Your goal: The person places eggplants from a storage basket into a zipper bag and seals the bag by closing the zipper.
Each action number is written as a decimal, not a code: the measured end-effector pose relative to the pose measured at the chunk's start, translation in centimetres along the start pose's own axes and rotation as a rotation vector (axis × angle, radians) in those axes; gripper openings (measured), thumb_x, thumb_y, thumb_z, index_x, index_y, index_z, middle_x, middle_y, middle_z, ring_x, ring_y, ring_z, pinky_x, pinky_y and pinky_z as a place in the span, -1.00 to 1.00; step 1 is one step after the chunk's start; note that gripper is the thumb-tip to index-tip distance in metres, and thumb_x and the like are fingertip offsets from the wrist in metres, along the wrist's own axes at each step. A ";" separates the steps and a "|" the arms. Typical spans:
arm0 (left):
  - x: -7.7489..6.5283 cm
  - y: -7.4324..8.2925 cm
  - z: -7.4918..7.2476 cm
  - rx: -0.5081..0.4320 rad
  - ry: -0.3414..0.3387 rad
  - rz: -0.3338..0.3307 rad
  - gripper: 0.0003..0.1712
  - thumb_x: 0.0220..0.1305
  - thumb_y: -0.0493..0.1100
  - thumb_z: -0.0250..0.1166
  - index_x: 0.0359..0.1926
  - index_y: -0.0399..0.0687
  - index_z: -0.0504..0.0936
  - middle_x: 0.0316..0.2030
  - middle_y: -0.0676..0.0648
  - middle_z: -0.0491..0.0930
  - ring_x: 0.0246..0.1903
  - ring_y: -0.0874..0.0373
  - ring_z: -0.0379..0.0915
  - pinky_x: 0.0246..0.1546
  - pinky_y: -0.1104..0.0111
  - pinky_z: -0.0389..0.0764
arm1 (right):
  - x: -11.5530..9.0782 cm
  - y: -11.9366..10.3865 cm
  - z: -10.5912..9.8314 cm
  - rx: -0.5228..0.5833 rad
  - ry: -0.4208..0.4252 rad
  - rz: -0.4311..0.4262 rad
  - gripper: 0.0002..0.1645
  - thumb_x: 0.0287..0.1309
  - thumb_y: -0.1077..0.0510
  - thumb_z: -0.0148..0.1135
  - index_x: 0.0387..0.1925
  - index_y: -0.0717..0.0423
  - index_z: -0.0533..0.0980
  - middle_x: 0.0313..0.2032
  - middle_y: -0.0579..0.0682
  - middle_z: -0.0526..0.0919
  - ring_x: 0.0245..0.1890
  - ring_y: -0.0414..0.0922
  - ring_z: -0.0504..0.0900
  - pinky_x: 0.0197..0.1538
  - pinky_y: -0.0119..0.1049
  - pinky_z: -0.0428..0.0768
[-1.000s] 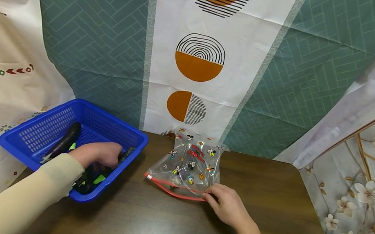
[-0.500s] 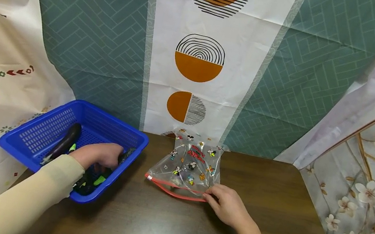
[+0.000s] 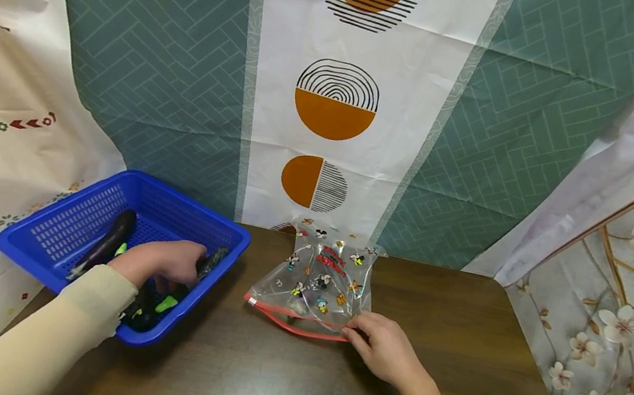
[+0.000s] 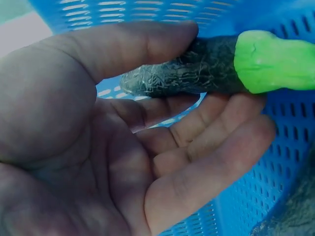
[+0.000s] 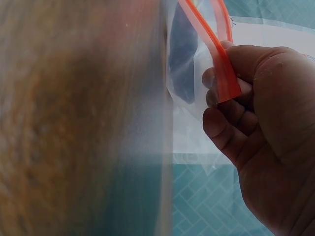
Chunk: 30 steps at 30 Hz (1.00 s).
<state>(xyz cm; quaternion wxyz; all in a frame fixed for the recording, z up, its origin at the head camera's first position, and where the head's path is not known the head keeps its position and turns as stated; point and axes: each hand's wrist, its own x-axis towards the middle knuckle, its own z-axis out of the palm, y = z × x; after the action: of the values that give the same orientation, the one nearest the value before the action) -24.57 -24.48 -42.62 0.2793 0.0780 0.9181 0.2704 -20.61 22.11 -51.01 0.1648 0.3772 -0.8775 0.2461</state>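
My left hand [image 3: 180, 262] reaches into a blue plastic basket [image 3: 58, 237]. In the left wrist view its thumb and fingertips pinch a dark, wrinkled, long vegetable [image 4: 211, 69] with a bright green cap; the exact kind is unclear. A glossy dark eggplant [image 3: 116, 234] lies along the basket's left side. My right hand [image 3: 382, 348] pinches the red-edged mouth of a clear zip bag [image 3: 335, 277] printed with cartoon figures. The bag lies flat on the table, its mouth towards me and slightly parted. A dark shape [image 5: 183, 59] shows through its plastic in the right wrist view.
More dark items [image 3: 142, 318] with a green part lie at the basket's near end, partly hidden by my arm. The brown table [image 3: 260, 384] ends at a patterned cloth [image 3: 330, 116] behind. A floral panel [image 3: 615, 373] stands along the right side.
The left forearm has shifted very slightly; that hand stays in the basket. The right hand and the bag have not visibly moved.
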 end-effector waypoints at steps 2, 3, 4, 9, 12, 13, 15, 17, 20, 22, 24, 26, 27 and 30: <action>-0.2 0.0 -0.2 -0.028 -0.008 0.010 -0.59 0.26 -0.34 0.42 0.10 -0.25 0.52 -0.13 -0.25 0.59 -0.35 -0.16 0.69 -0.41 -0.03 0.84 | 0.0 0.0 0.0 -0.004 0.000 -0.004 -0.81 0.35 0.21 0.58 -0.29 -0.13 0.70 -0.37 -0.35 0.62 -0.38 -0.36 0.54 -0.29 -0.28 0.64; -0.3 0.0 -0.3 -0.041 -0.011 0.015 -0.55 0.26 -0.33 0.42 0.14 -0.27 0.51 -0.10 -0.26 0.60 -0.34 -0.15 0.69 -0.40 -0.03 0.84 | 0.0 0.0 0.0 -0.004 0.001 -0.004 -0.81 0.35 0.21 0.58 -0.29 -0.13 0.70 -0.37 -0.35 0.62 -0.38 -0.36 0.54 -0.29 -0.28 0.64; -0.4 -0.1 -0.4 -0.051 -0.010 0.019 -0.51 0.26 -0.32 0.43 0.17 -0.28 0.51 -0.07 -0.27 0.60 -0.33 -0.15 0.70 -0.39 -0.03 0.84 | 0.0 0.0 0.0 -0.007 0.000 -0.005 -0.81 0.35 0.21 0.59 -0.29 -0.12 0.70 -0.37 -0.35 0.62 -0.38 -0.36 0.54 -0.29 -0.28 0.64; -0.8 0.0 -0.9 -0.087 0.011 0.043 -0.34 0.26 -0.26 0.47 0.31 -0.38 0.44 0.07 -0.37 0.58 -0.30 -0.15 0.72 -0.39 -0.03 0.85 | -0.1 0.1 0.0 -0.010 0.000 0.000 -0.81 0.33 0.21 0.60 -0.29 -0.12 0.70 -0.38 -0.36 0.61 -0.39 -0.37 0.52 -0.30 -0.29 0.63; -1.3 0.2 -1.2 -0.111 0.032 0.055 -0.14 0.29 -0.21 0.51 0.47 -0.45 0.33 0.23 -0.49 0.51 -0.26 -0.16 0.72 -0.36 -0.04 0.86 | -0.1 0.1 0.0 -0.008 -0.002 0.004 -0.81 0.34 0.20 0.59 -0.29 -0.13 0.70 -0.37 -0.36 0.61 -0.39 -0.38 0.50 -0.30 -0.30 0.62; -1.4 0.3 -1.3 -0.117 0.038 0.060 -0.09 0.31 -0.19 0.52 0.51 -0.47 0.29 0.28 -0.52 0.48 -0.24 -0.15 0.72 -0.35 -0.03 0.86 | 0.0 0.1 0.1 -0.010 -0.003 0.002 -0.82 0.34 0.20 0.59 -0.29 -0.13 0.71 -0.37 -0.36 0.61 -0.39 -0.38 0.51 -0.29 -0.30 0.62; -1.7 0.5 -1.5 -0.123 0.053 0.069 0.00 0.34 -0.16 0.53 0.58 -0.51 0.21 0.36 -0.58 0.41 -0.21 -0.15 0.73 -0.34 -0.02 0.86 | 0.0 0.0 0.1 -0.007 -0.003 0.002 -0.82 0.34 0.20 0.59 -0.29 -0.12 0.71 -0.37 -0.36 0.61 -0.39 -0.37 0.51 -0.29 -0.30 0.62; -1.9 0.6 -1.6 -0.122 0.072 0.084 0.01 0.37 -0.15 0.52 0.59 -0.52 0.19 0.40 -0.61 0.37 -0.20 -0.15 0.74 -0.34 0.00 0.86 | 0.0 0.0 0.1 -0.008 -0.002 -0.002 -0.82 0.35 0.20 0.59 -0.29 -0.12 0.71 -0.37 -0.36 0.62 -0.38 -0.37 0.53 -0.29 -0.28 0.64; -2.2 0.8 -1.7 -0.128 0.098 0.099 -0.02 0.41 -0.14 0.50 0.60 -0.53 0.20 0.44 -0.63 0.34 -0.15 -0.16 0.75 -0.32 0.02 0.87 | 0.0 0.0 0.0 -0.008 -0.004 -0.004 -0.83 0.36 0.21 0.58 -0.28 -0.11 0.72 -0.36 -0.34 0.64 -0.37 -0.36 0.56 -0.27 -0.26 0.66; -2.4 0.8 -1.7 -0.139 0.113 0.108 -0.05 0.42 -0.14 0.48 0.59 -0.52 0.22 0.43 -0.62 0.36 -0.12 -0.18 0.75 -0.32 0.03 0.87 | -0.1 0.0 0.0 -0.009 -0.006 -0.006 -0.84 0.36 0.21 0.58 -0.28 -0.11 0.72 -0.35 -0.34 0.65 -0.36 -0.35 0.58 -0.27 -0.24 0.67; -2.5 0.8 -1.6 -0.158 0.127 0.112 -0.06 0.44 -0.13 0.48 0.58 -0.51 0.22 0.39 -0.59 0.42 -0.10 -0.18 0.74 -0.31 0.03 0.87 | 0.0 0.0 0.0 -0.014 -0.013 -0.002 -0.84 0.37 0.20 0.57 -0.27 -0.12 0.72 -0.35 -0.34 0.65 -0.35 -0.36 0.58 -0.26 -0.25 0.68; -2.6 0.9 -1.6 -0.182 0.140 0.115 -0.09 0.45 -0.12 0.48 0.57 -0.49 0.25 0.28 -0.54 0.52 -0.11 -0.16 0.73 -0.30 0.03 0.87 | 0.0 0.1 0.0 -0.018 -0.022 0.007 -0.84 0.37 0.18 0.58 -0.27 -0.13 0.72 -0.35 -0.35 0.65 -0.35 -0.36 0.58 -0.25 -0.26 0.68; -2.7 0.9 -1.6 -0.193 0.147 0.116 -0.10 0.45 -0.11 0.48 0.55 -0.48 0.26 0.20 -0.50 0.57 -0.13 -0.15 0.73 -0.30 0.03 0.87 | -0.1 0.1 -0.1 -0.020 -0.027 0.012 -0.84 0.37 0.18 0.58 -0.26 -0.14 0.72 -0.35 -0.35 0.64 -0.36 -0.36 0.57 -0.25 -0.26 0.68; -2.8 0.9 -1.4 -0.229 0.167 0.124 -0.14 0.46 -0.09 0.49 0.52 -0.46 0.30 0.03 -0.36 0.64 -0.18 -0.07 0.70 -0.29 0.03 0.87 | -0.1 0.1 -0.1 -0.022 -0.045 0.029 -0.86 0.39 0.15 0.57 -0.26 -0.14 0.72 -0.35 -0.35 0.63 -0.36 -0.37 0.55 -0.25 -0.28 0.67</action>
<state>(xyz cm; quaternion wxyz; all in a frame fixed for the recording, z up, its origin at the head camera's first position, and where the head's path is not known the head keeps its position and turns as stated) -23.02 -25.16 -39.78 0.1920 0.0794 0.8946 0.3957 -20.60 22.28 -51.03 0.1457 0.3680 -0.8890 0.2305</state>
